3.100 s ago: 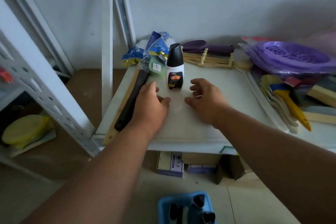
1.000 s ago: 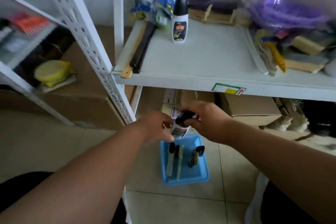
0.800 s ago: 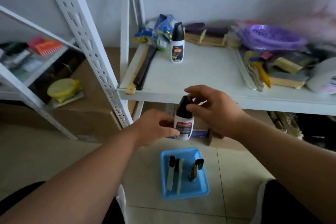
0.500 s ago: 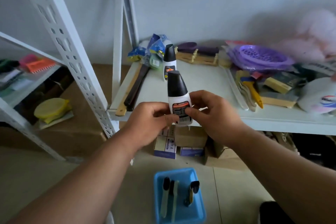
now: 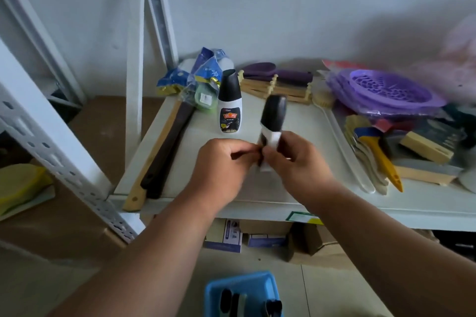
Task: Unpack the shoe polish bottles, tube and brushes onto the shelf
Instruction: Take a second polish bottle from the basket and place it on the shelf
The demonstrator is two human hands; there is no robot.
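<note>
**Second polish bottle held over the shelf**

While both hands meet above the white shelf (image 5: 296, 195), the blurred polish bottle (image 5: 272, 121) tilts between them: the right hand (image 5: 296, 162) grips its base, the left hand (image 5: 221, 167) pinches its side. Just behind stands another bottle (image 5: 230, 108), upright. Below, a blue basket (image 5: 213, 291) sits on the floor.

A single head-worn wide-angle view looks forward and down, close over the shelf (image 5: 257, 188). Both forearms reach in from the bottom edge. The floor shows below.
</note>
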